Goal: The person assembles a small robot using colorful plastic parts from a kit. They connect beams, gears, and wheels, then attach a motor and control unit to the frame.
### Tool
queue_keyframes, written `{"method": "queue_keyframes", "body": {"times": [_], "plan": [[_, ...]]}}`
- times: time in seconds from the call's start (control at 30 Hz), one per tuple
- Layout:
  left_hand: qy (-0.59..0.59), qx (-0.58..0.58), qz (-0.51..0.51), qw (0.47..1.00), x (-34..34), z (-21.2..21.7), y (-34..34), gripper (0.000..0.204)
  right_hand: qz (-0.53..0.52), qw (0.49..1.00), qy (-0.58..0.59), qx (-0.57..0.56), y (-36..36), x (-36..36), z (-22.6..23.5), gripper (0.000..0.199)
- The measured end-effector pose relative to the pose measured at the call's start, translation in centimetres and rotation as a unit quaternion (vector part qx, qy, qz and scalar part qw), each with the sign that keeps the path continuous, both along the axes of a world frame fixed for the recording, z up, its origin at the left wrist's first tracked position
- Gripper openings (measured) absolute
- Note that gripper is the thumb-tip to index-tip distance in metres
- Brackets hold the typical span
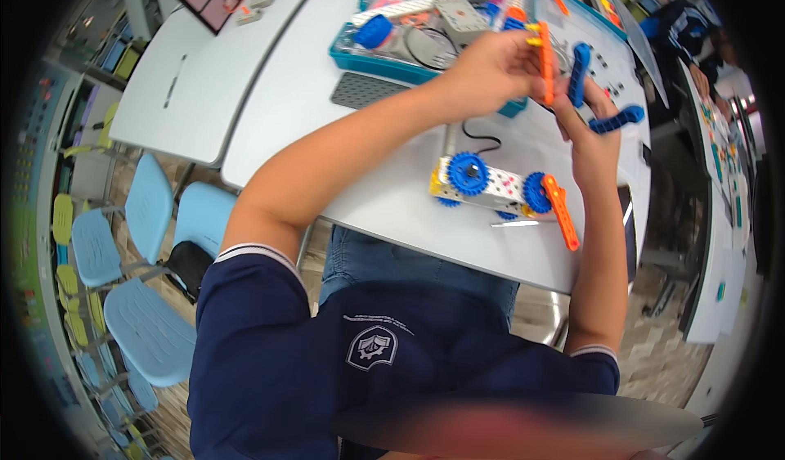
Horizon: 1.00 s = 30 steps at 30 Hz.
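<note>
My left hand (500, 69) is closed on an upright orange beam (546, 61), a toy building piece with yellow pegs (534, 35) stuck near its top. My right hand (590, 133) is closed around blue beams; one blue beam (579, 76) points up and another blue beam (618, 120) sticks out to the right. Its thumb meets the lower end of the orange beam. Whether the blue beams join each other is hidden by the fingers. Below my hands, a white block model (499, 185) with blue gear wheels (468, 173) rests on the table, an orange arm (562, 213) at its right end.
A teal bin (384, 68) full of mixed building parts stands at the far side of the white table (368, 190). Beside it lie a grey perforated plate (366, 90) and a black cable (484, 139). Small dark pieces are scattered beyond my right hand. Blue chairs (151, 329) stand left.
</note>
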State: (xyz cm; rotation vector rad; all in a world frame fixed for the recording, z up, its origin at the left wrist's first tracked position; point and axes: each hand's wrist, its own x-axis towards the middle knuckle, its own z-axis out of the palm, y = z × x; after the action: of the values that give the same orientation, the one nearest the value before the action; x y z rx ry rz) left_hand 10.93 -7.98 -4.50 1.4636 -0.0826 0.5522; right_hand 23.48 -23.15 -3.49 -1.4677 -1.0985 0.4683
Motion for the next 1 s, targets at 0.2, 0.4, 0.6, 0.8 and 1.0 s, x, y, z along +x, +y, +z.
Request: {"method": "queue_keyframes", "body": {"times": [0.2,0.4,0.6,0.8,1.0], "plan": [[0.007,0.041,0.029,0.999,-0.15,0.0,0.03,0.029,-0.013,1.0,-0.014,0.007,0.12,-0.29,-0.06,0.012],[0.007,0.077,0.051,0.996,-0.21,0.07,-0.13,0.027,-0.01,1.0,-0.014,0.011,0.12,-0.55,0.34,0.01],[-0.002,0.088,0.043,0.995,-0.23,-0.04,-0.04,0.024,0.013,0.999,0.028,0.026,0.07,-0.63,0.36,0.009],[-0.022,0.092,0.041,0.995,-0.17,-0.13,-0.14,0.023,0.025,0.998,0.026,0.043,0.11,-0.45,0.22,0.01],[-0.029,0.096,0.045,0.994,-0.13,-0.36,-0.06,0.026,0.008,1.0,0.016,0.014,0.15,-0.48,0.24,0.009]]}}
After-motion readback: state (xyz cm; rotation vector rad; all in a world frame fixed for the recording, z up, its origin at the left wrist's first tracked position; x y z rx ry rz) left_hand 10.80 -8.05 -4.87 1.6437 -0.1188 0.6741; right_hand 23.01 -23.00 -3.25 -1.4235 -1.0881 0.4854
